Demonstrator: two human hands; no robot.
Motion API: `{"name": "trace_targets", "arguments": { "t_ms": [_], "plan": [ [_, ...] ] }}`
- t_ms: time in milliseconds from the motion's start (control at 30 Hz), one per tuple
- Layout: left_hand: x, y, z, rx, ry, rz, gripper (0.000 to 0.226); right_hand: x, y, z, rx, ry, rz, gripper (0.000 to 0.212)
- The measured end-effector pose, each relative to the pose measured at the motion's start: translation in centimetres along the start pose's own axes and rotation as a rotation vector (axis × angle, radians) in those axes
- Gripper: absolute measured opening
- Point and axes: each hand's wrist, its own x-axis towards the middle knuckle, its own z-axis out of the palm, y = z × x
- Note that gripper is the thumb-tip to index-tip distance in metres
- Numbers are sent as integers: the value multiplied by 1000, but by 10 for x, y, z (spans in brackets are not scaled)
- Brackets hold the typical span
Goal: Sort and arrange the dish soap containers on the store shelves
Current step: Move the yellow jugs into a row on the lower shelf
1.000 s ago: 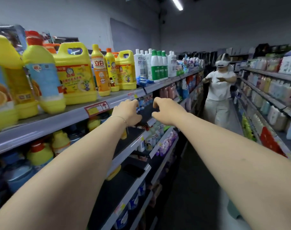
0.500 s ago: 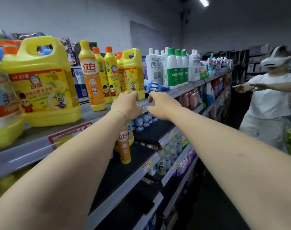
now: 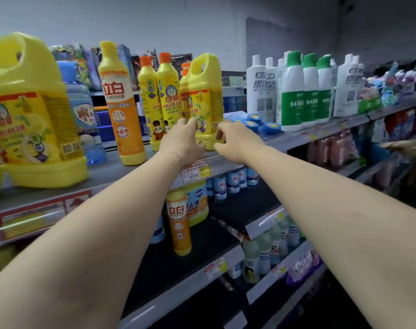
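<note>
On the top shelf (image 3: 121,173) stand yellow dish soap containers: a big jug (image 3: 28,115) at the left, a tall orange-labelled bottle (image 3: 122,105), two slim yellow bottles (image 3: 165,98) with orange caps, and a smaller yellow jug (image 3: 205,98) with a handle. My left hand (image 3: 183,138) reaches up in front of the slim bottles, fingers spread, fingertips at the smaller jug's lower left. My right hand (image 3: 235,141) hovers with curled, parted fingers at the jug's lower right. Neither hand holds anything. One orange soap bottle (image 3: 178,222) stands on the shelf below.
White and green-labelled bleach bottles (image 3: 304,89) stand right of the jug, with blue round packs (image 3: 256,123) in front. A clear blue bottle (image 3: 85,119) sits behind the big jug. Lower shelves hold small bottles (image 3: 264,255). Another person's hand (image 3: 409,148) shows at the right edge.
Both my hands have risen from the shelf edge to the base of the smaller yellow jug. The view has moved closer to the shelf, and the other person has slid mostly out of frame.
</note>
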Motion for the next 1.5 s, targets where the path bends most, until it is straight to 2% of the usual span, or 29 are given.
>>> {"name": "trace_targets", "arguments": {
  "t_ms": [133,333,567,667,733,800,900,1000,1067,1200,1300,1500],
  "plan": [
    [8,9,8,50,29,-121,43,20,17,-1,42,-5,-96,14],
    [15,31,14,100,12,-276,44,35,39,2,44,16,-228,14],
    [30,38,13,62,55,-350,38,58,58,8,100,74,-231,21],
    [35,34,13,40,54,-345,33,69,58,13,121,135,-175,37],
    [38,32,13,10,38,-328,29,75,54,16,172,162,-112,57],
    [40,29,13,-36,37,-311,26,83,47,19,294,123,-78,75],
    [38,22,11,-70,62,-284,23,97,30,21,515,81,-45,84],
    [34,16,8,-70,18,-280,26,109,12,22,742,131,84,79],
    [33,13,7,-101,-8,-320,36,112,3,25,863,177,172,71],
    [31,10,1,-177,13,-374,40,110,3,26,997,254,245,53],
    [27,6,-13,-139,-4,-353,54,103,12,23,1058,314,229,48],
    [17,12,-43,-241,20,-394,57,74,23,-6,1042,459,74,53]
  ]
}}
